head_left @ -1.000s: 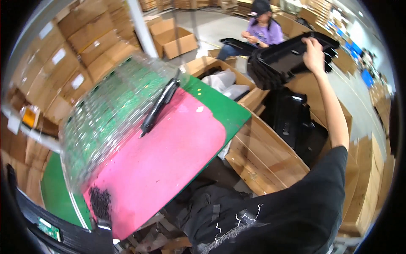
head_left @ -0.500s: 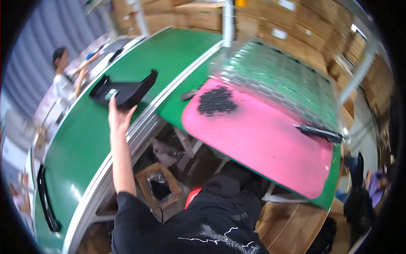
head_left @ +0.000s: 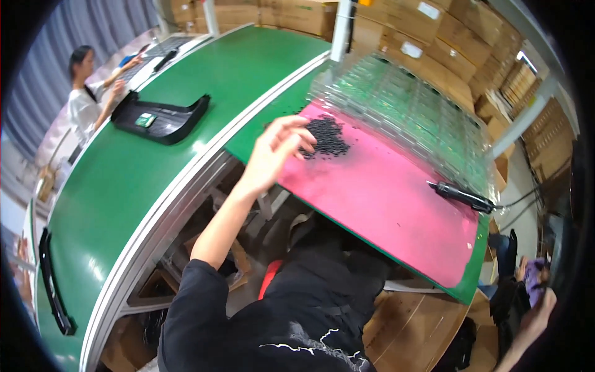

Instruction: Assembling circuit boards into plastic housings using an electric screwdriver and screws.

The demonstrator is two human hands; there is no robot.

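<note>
My left hand (head_left: 276,152) is over the near left corner of the pink mat (head_left: 384,211). Its fingers are loosely bent and apart, the tips beside a pile of small black screws (head_left: 330,136); I see nothing held in it. At the far lower right is my right hand (head_left: 540,313), its fingers blurred at the dark rim of the picture. A black curved plastic housing (head_left: 164,115) lies on the green conveyor belt (head_left: 124,211), with a small green circuit board (head_left: 145,120) in it. A black electric screwdriver (head_left: 462,196) rests on the mat's right end, its cord running off right.
Clear plastic trays (head_left: 409,111) stand along the far side of the mat. A long black strip (head_left: 54,285) lies on the belt at left. Across the belt sits another person (head_left: 83,99). A metal post (head_left: 341,31) rises at the back, before stacked cartons (head_left: 291,15).
My left hand has left the black housing and moved right to the screw pile. The housing now lies flat on the belt. My right hand has come into view at lower right.
</note>
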